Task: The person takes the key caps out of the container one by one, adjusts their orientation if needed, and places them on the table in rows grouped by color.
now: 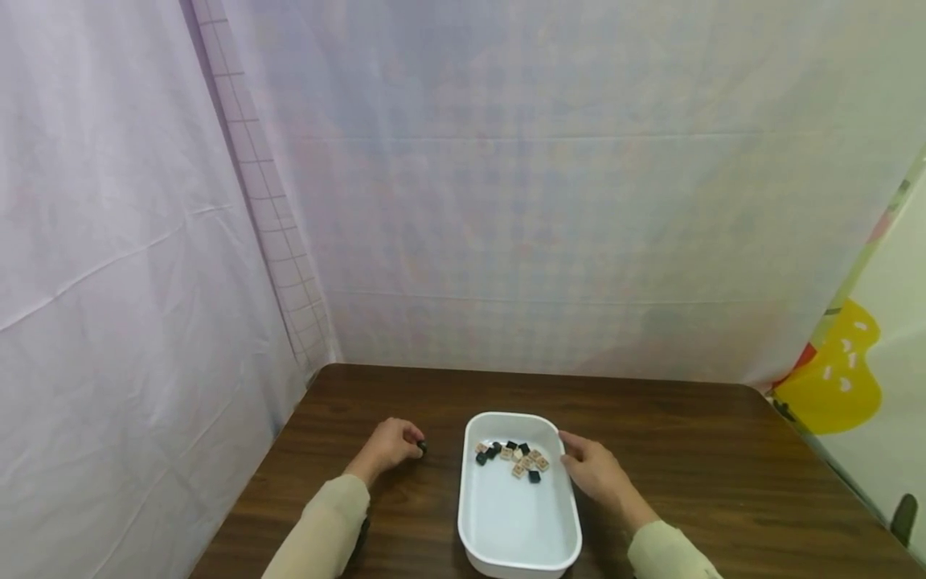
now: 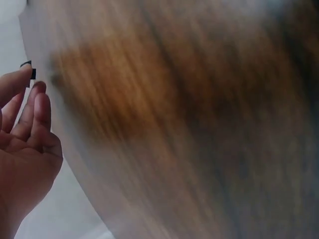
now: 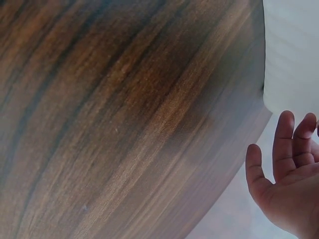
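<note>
My left hand (image 1: 391,445) is over the table left of the white tray, pinching a small black square tile (image 1: 422,445) between thumb and fingertips. In the left wrist view the dark tile (image 2: 33,73) shows at the fingertips, partly covered by the thumb. The white rectangular tray (image 1: 517,535) holds several black tiles (image 1: 534,477) and several beige tiles (image 1: 542,464) with markings, loosely grouped toward its far half. With its fingertips, my right hand (image 1: 596,470) touches the tray's right rim. In the right wrist view its outer fingers (image 3: 284,139) are spread beside the tray's white wall.
The brown wood-grain table (image 1: 405,394) has its far edge near a pale hanging curtain (image 1: 535,201). Another white curtain (image 1: 137,281) hangs on the left. At the right is a yellow printed shape (image 1: 832,394).
</note>
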Demonstrator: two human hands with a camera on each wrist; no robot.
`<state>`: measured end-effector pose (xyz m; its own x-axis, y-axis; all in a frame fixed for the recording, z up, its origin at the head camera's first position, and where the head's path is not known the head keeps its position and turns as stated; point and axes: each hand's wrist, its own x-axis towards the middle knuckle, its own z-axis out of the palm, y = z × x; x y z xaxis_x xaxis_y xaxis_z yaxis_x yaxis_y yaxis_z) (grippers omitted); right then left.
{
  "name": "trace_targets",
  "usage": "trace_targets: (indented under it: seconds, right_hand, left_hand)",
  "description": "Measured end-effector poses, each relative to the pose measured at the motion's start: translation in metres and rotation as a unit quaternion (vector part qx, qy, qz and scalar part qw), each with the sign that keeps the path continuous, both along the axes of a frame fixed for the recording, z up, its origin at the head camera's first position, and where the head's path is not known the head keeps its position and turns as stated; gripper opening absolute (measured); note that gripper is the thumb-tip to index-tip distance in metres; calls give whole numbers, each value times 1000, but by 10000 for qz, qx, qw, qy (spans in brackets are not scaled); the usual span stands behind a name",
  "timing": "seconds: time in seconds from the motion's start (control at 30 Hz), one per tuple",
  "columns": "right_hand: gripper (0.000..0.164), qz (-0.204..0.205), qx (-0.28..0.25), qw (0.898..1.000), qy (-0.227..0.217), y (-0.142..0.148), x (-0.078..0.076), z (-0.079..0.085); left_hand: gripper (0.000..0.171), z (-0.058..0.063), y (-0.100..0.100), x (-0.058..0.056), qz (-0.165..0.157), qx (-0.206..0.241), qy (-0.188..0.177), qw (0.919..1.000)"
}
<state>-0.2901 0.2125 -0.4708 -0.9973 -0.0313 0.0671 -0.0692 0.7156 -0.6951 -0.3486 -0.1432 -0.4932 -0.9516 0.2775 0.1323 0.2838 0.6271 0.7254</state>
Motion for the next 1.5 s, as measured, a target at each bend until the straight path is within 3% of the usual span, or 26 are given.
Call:
trace_targets:
  seconds: [0.17, 0.37, 0.67, 1.2, 1.5]
  right_hand:
    - [45, -2, -15, 10000, 41, 1, 0, -1]
    - [46, 19, -54, 10000, 75, 0, 0, -2]
    - [46, -89, -65, 9999, -39, -2, 1, -1]
    - [49, -78, -177, 9998, -89, -2, 1, -2]
    - [51, 37, -230, 9988, -427, -4, -2, 2]
  left_hand:
    - [18, -7, 1, 1, -317, 99, -94, 9994]
    - [18, -9, 0, 4, -527, -12, 46, 9986]
    - [31, -9, 3, 2, -204, -272, -147, 9993]
    - [27, -9, 1, 3, -297, -422, -49, 9987]
    - [27, 3, 14, 1, 22, -217, 624, 9978]
